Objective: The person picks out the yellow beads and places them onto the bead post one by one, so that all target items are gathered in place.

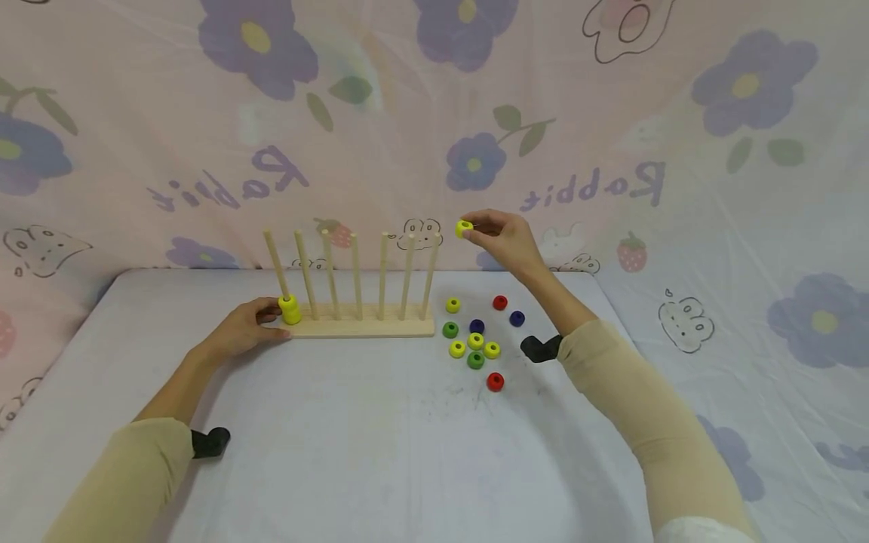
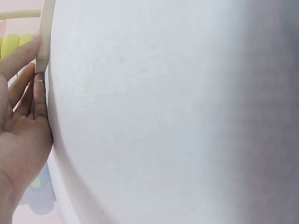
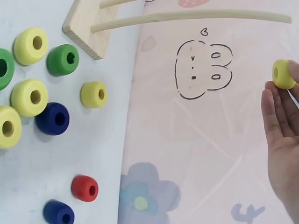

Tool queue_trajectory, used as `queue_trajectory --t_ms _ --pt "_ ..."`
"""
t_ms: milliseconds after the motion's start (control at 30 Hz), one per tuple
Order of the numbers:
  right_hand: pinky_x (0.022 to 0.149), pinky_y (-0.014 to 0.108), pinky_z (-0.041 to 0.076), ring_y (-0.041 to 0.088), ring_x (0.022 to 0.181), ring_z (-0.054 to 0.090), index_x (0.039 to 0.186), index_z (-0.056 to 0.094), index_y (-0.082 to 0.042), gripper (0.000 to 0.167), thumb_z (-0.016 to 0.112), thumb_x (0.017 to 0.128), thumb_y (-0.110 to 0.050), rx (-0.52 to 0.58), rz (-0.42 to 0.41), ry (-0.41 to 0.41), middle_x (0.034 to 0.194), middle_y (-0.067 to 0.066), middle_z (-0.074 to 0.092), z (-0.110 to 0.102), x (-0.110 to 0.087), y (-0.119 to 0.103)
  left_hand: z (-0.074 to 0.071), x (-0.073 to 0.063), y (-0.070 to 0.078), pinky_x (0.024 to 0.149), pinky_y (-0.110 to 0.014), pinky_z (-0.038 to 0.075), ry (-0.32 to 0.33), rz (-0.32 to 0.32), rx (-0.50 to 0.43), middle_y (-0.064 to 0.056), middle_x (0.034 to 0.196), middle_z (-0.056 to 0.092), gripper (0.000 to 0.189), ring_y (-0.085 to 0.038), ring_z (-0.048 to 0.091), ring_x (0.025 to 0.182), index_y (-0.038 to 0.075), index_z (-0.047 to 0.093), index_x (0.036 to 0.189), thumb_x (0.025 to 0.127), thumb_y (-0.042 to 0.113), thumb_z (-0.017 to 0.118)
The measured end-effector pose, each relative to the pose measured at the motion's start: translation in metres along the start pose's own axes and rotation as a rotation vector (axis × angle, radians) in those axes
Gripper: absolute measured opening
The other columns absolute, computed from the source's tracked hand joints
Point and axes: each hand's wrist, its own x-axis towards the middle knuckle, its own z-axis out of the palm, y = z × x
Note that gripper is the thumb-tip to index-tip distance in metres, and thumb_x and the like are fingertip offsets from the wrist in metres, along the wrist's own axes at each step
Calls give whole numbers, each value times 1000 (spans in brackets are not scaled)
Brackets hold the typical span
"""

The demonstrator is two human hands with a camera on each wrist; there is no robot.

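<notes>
A wooden peg stand (image 1: 366, 327) with a row of upright pegs sits toward the back of the table. Yellow beads (image 1: 290, 309) are stacked low on its leftmost peg. My left hand (image 1: 243, 328) holds the left end of the stand's base, thumb at the front edge; in the left wrist view its fingers (image 2: 39, 95) lie against the base end. Raised to about peg-top height, right of the rightmost peg (image 3: 196, 17), my right hand (image 1: 505, 243) pinches a yellow bead (image 3: 282, 74) between thumb and fingers, its hole visible.
Loose beads lie right of the stand: several yellow (image 1: 475, 342), two green (image 1: 450, 329), two blue (image 1: 517, 318) and two red (image 1: 495, 381). A white cloth (image 1: 339, 437) covers the table. Behind it hangs a patterned fabric backdrop (image 1: 394, 113).
</notes>
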Motion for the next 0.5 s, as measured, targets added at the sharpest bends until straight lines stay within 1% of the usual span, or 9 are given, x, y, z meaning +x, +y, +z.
queue_trajectory --t_ms 233,500 --pt "82 27 58 16 91 70 115 73 -6 27 75 90 -16 48 -64 -33 106 7 73 6 10 -13 1 0 -2 114 -55 32 8 -7 5 -32 149 38 84 -46 38 136 -11 28 149 89 23 77" --pt "85 28 58 18 94 70 116 72 -3 28 75 89 -10 77 -78 -65 107 10 73 13 15 -29 0 1 -1 114 -55 33 4 -5 6 -32 149 38 85 -46 38 136 -10 28 150 89 23 77"
